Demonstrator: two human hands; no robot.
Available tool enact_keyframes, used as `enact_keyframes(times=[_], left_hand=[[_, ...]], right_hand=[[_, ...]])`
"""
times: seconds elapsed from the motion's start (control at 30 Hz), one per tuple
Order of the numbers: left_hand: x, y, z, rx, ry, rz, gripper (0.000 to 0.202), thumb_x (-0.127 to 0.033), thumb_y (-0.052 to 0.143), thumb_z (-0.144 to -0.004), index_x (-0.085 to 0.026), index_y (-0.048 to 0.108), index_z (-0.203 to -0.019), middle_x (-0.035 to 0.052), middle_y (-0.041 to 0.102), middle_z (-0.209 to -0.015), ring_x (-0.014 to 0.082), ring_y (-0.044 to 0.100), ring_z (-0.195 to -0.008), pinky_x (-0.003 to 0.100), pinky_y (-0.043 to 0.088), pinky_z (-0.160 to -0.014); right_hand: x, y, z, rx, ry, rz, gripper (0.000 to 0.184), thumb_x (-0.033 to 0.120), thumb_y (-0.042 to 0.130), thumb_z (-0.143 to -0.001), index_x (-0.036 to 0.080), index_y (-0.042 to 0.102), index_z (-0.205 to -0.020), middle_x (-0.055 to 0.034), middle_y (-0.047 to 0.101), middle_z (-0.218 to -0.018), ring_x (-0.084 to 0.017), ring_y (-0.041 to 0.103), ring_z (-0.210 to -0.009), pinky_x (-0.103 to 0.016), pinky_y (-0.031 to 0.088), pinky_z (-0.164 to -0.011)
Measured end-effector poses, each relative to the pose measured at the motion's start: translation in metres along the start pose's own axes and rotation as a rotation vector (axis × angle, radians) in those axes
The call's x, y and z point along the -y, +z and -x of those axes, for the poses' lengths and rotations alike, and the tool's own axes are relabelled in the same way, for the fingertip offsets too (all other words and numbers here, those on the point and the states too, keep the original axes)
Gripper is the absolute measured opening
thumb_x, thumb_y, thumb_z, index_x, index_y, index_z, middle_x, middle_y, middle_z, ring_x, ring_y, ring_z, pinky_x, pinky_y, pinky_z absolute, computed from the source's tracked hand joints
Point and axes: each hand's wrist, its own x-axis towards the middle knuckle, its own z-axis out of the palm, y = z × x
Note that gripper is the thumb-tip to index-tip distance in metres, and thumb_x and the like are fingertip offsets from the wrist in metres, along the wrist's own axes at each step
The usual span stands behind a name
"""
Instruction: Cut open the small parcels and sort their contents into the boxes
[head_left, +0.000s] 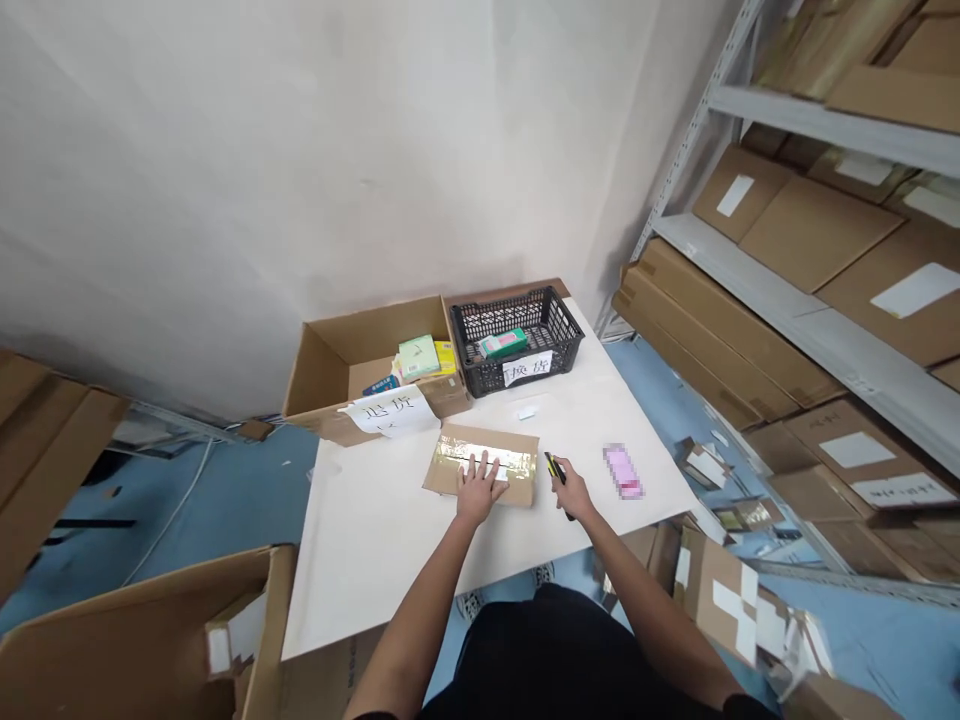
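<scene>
A small cardboard box point(450, 465) with shiny clear tape along its top lies on the white table point(360, 560). My left hand point(478, 490) rests flat on top of it, fingers spread over the taped seam. To the right of the box, my right hand point(572, 490) is wrapped round a yellow and black utility knife point(555, 467). The knife's tip points away from me and is apart from the box. Whether its blade is out, I cannot tell. A small white slip point(527, 413) lies just beyond the box.
Behind stand an open carton point(322, 345) of small packets and a black plastic crate point(566, 345) with a green box point(504, 343). A blurred pink item point(623, 471) lies at right. Shelves point(825, 120) of cartons line the right; a big open carton point(150, 590) stands lower left.
</scene>
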Motion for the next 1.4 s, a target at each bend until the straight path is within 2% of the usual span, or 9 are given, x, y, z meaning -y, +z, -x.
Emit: enact_keyframes(times=[0.13,0.27,0.33,0.47,0.7,0.9,1.1,1.23,1.4], left_hand=[[-0.044,0.017,0.007,-0.037,-0.143,0.043,0.074,-0.068,0.029,-0.1,-0.033,0.024,-0.165,0.0006,0.007,-0.175,0.0351,-0.002,-0.161,0.06,0.004,-0.127],[-0.062,0.018,0.008,-0.029,-0.162,0.119,0.092,-0.081,0.034,-0.092,-0.029,0.017,-0.166,0.0042,-0.001,-0.176,0.0393,-0.009,-0.16,0.064,0.002,-0.125],[-0.061,0.018,0.009,-0.027,-0.122,0.13,0.1,-0.085,0.039,-0.088,-0.029,0.015,-0.167,0.0049,-0.004,-0.176,0.0405,-0.014,-0.159,0.065,0.0,-0.125],[-0.053,0.019,0.012,-0.016,-0.075,0.117,0.098,-0.083,0.042,-0.088,-0.032,0.014,-0.166,0.0045,-0.005,-0.176,0.0407,-0.017,-0.158,0.064,-0.001,-0.125],[-0.054,0.019,0.011,-0.018,-0.075,0.087,0.102,-0.087,0.039,-0.086,-0.029,0.017,-0.166,0.0086,-0.003,-0.176,0.0419,-0.016,-0.158,0.065,-0.001,-0.124],[-0.053,0.017,0.01,-0.021,-0.079,0.078,0.099,-0.086,0.035,-0.088,-0.028,0.018,-0.166,0.0103,-0.001,-0.175,0.0428,-0.014,-0.158,0.067,0.0,-0.124],[-0.055,0.015,0.012,-0.035,-0.1,0.05,0.098,-0.087,0.036,-0.087,-0.03,0.021,-0.166,0.0085,0.001,-0.176,0.0417,-0.01,-0.159,0.066,0.004,-0.124],[-0.046,0.013,0.018,-0.065,-0.135,0.01,0.093,-0.085,0.039,-0.087,-0.035,0.024,-0.164,0.0035,0.006,-0.176,0.0369,-0.003,-0.161,0.06,0.008,-0.127],[-0.016,0.005,0.026,-0.111,-0.288,-0.003,0.092,-0.085,0.04,-0.087,-0.036,0.025,-0.164,0.0035,0.009,-0.175,0.0379,0.004,-0.16,0.062,0.013,-0.126]], right_hand=[[-0.004,-0.013,-0.005,0.068,0.019,0.066,0.052,0.021,0.051,-0.096,0.031,0.047,-0.146,0.0049,0.066,-0.079,-0.009,0.057,-0.045,-0.02,0.051,-0.056],[-0.004,-0.023,-0.018,0.086,0.047,-0.014,0.051,0.022,0.052,-0.097,0.03,0.046,-0.148,0.0036,0.065,-0.085,-0.009,0.058,-0.046,-0.021,0.051,-0.055],[-0.003,-0.027,-0.025,0.092,0.053,-0.082,0.052,0.022,0.051,-0.097,0.029,0.044,-0.148,0.0044,0.064,-0.084,-0.009,0.058,-0.047,-0.02,0.051,-0.054],[0.001,-0.031,-0.031,0.111,0.033,-0.136,0.051,0.023,0.05,-0.097,0.028,0.044,-0.147,0.0048,0.063,-0.081,-0.01,0.057,-0.046,-0.021,0.051,-0.052],[0.009,-0.03,-0.027,0.083,-0.05,0.148,0.05,0.02,0.052,-0.097,0.028,0.048,-0.146,-0.0024,0.072,-0.095,-0.013,0.062,-0.059,-0.021,0.049,-0.061],[0.0,-0.022,-0.015,0.084,-0.057,0.196,0.049,0.019,0.053,-0.097,0.028,0.048,-0.145,-0.0037,0.073,-0.098,-0.014,0.064,-0.062,-0.02,0.046,-0.059],[-0.013,-0.021,0.0,0.13,-0.054,0.135,0.051,0.015,0.051,-0.095,0.029,0.046,-0.143,-0.0007,0.071,-0.092,-0.008,0.056,-0.046,-0.017,0.043,-0.05],[-0.042,-0.026,0.0,0.182,0.023,-0.093,0.044,0.021,0.053,-0.094,0.027,0.047,-0.137,0.0066,0.065,-0.072,-0.01,0.058,-0.041,-0.017,0.045,-0.048],[-0.103,-0.007,-0.008,-0.033,0.377,-0.228,0.027,0.034,0.065,-0.088,0.018,0.056,-0.107,0.0064,0.058,-0.058,-0.014,0.061,-0.043,-0.021,0.048,-0.046]])
